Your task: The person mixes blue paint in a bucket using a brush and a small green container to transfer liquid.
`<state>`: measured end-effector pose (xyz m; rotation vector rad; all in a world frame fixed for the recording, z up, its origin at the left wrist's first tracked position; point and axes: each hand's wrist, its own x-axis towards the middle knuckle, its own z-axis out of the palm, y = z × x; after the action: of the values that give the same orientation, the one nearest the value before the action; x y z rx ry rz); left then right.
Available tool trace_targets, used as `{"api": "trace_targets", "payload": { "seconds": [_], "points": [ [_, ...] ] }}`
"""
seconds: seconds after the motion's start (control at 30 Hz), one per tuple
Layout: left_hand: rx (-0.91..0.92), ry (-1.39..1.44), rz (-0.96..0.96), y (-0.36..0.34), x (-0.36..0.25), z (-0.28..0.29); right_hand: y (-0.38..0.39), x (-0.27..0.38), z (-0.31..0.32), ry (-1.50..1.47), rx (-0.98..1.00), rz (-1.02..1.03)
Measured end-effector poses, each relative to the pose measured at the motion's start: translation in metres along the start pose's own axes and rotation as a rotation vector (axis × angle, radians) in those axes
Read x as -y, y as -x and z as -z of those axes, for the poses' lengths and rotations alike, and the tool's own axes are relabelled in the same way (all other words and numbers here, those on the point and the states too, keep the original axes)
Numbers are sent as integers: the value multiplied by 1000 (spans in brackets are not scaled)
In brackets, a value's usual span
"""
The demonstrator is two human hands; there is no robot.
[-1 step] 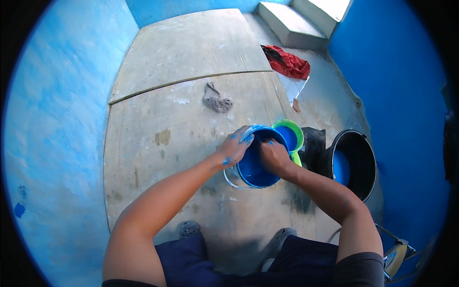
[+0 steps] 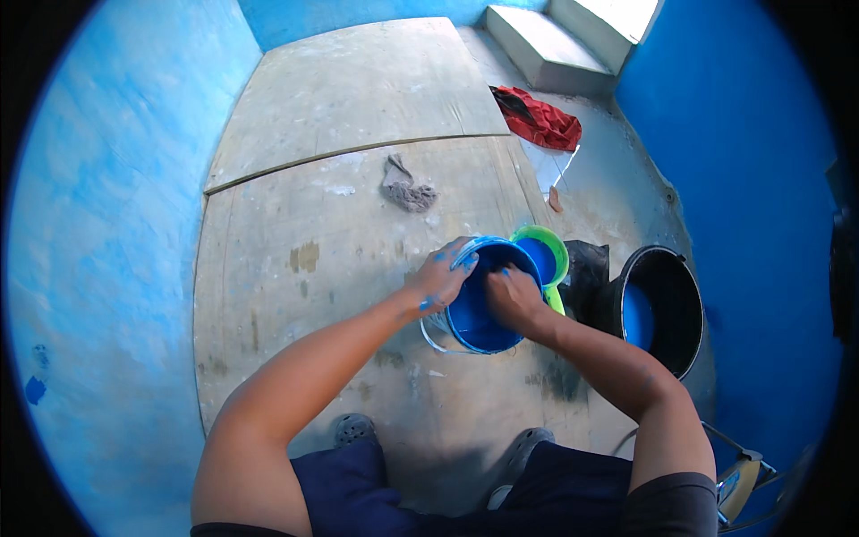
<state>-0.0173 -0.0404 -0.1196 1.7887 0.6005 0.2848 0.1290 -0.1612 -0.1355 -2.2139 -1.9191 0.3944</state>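
A paint bucket [image 2: 480, 335] with blue paint inside stands tilted in front of me, its wire handle hanging at the left side. My left hand [image 2: 442, 273] is closed over its left rim, with blue smears on the fingers and wrist. Inside the bucket's mouth is my right hand [image 2: 514, 297], its fingers curled and a blue spot on the knuckles. Whatever those fingers hold is hidden by the hand. Just beyond the bucket's right side sits a light green container [image 2: 562, 249] with blue paint in it.
A large black bucket [image 2: 687, 336] with blue inside stands at the right, beside a black plastic bag [image 2: 588, 273]. A grey rag [image 2: 409, 190] lies on the wooden boards [image 2: 295, 215]. Farther off are red cloth [image 2: 548, 123] and concrete steps [image 2: 564, 55]. Blue walls flank both sides.
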Motion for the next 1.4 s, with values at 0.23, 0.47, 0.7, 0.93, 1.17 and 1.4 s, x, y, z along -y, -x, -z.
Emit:
{"api": "trace_targets", "payload": {
  "seconds": [0.23, 0.47, 0.7, 0.93, 1.17, 1.4],
  "points": [
    [-19, -114, -55, -2, 10, -7, -4, 15, -23, -231, 239, 186],
    [-46, 8, -85, -1, 14, -2, -25, -7, -27, -560, -83, -49],
    [-28, -27, 63, -5, 3, 1, -3, 7, -5, 95, 123, 69],
    [-26, -25, -7, 2, -5, -3, -13, 25, -19, -221, 338, 164],
    [34, 88, 56, 0, 2, 1, -23, -28, -38, -766, -85, 5],
    [-24, 29, 51, -5, 8, 0, -12, 4, 2, 108, 32, -23]
  ]
}}
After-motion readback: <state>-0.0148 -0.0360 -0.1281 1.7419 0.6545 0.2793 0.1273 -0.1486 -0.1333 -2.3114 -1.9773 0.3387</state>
